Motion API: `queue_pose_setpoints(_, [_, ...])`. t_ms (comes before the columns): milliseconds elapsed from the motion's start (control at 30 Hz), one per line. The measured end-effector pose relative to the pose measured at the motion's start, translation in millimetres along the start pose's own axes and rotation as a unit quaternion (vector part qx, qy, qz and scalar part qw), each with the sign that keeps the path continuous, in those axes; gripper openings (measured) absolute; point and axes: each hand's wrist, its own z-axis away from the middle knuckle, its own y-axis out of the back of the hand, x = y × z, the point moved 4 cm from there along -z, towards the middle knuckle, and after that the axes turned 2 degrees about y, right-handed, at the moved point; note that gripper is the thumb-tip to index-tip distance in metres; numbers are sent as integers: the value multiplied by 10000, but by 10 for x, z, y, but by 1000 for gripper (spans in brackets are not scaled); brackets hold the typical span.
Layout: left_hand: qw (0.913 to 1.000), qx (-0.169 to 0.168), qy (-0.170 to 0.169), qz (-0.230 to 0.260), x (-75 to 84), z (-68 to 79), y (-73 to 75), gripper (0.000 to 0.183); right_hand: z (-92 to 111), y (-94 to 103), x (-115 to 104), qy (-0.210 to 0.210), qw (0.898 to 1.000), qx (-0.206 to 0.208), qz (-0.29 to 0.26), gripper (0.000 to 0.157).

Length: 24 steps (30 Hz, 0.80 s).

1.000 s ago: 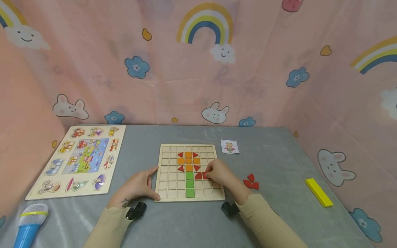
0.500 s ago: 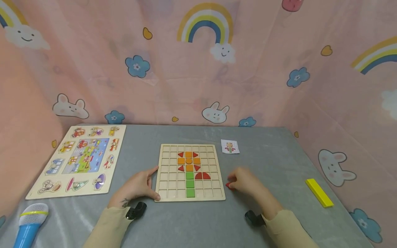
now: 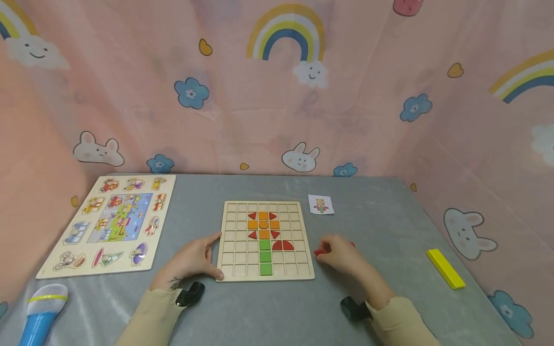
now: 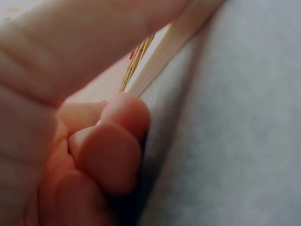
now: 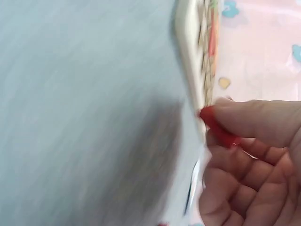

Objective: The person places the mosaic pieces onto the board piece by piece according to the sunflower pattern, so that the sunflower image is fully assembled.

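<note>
A square wooden grid board [image 3: 238, 270] lies on the grey table, bearing a figure of orange and green squares with small red triangles. Two red quarter-round pieces [image 3: 283, 245] sit together right of the green squares [image 3: 265, 257]. My left hand [image 3: 195, 259] rests against the board's left edge, thumb at the near corner and forefinger higher up. In the left wrist view the other fingers [image 4: 110, 157] are curled beside the edge. Just off the board's right side, my right hand [image 3: 339, 252] pinches a red piece [image 5: 218, 128] between thumb and forefinger.
Past my right hand shows a bit of another red piece [image 3: 353, 244]. A small pattern card [image 3: 321, 204] lies behind the board's right corner. A picture puzzle board [image 3: 143, 262] and a toy microphone [image 3: 45, 307] are at left. At right lies a yellow bar [image 3: 445, 269].
My right hand has left the red quarter-round on the board, moved right to the loose red pieces and picked one up. My left hand has stayed at the board's edge.
</note>
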Motion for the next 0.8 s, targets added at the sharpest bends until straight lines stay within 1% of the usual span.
queue_pose_setpoints(100, [10000,4,14,21,-5,3,-6,113,-34,-14,-101,-38,9986,140,-506,14])
queue_pose_setpoints(200, [10000,12,26,62,-7,2,-9,113,-73,-62,-234,-130,9930,314,-1132,17])
queue_pose_setpoints(300, [10000,17,14,70,-7,1,-10,113,-116,-150,-369,-164,9814,383,-1872,20])
queue_pose_setpoints(400, [10000,18,-4,60,-8,-1,-9,113,-151,-271,-476,-229,9647,206,-2616,25])
queue_pose_setpoints(467, [10000,28,-26,41,-7,-2,-8,113,-160,-352,-517,-371,9555,77,-2925,24])
queue_pose_setpoints(567, [10000,36,-44,31,-6,-5,-6,113,-163,-467,-537,-760,9434,-64,-3228,22])
queue_pose_setpoints(667, [10000,43,-29,26,-5,-7,-5,113,-152,-552,-550,-1005,9405,-149,-3243,19])
queue_pose_setpoints(733, [10000,54,-13,9,-4,-7,-5,112,-153,-590,-561,-969,9440,-146,-3152,17])
queue_pose_setpoints(800, [10000,65,-2,-7,-3,-6,-5,112,-161,-615,-573,-829,9513,-93,-2967,14])
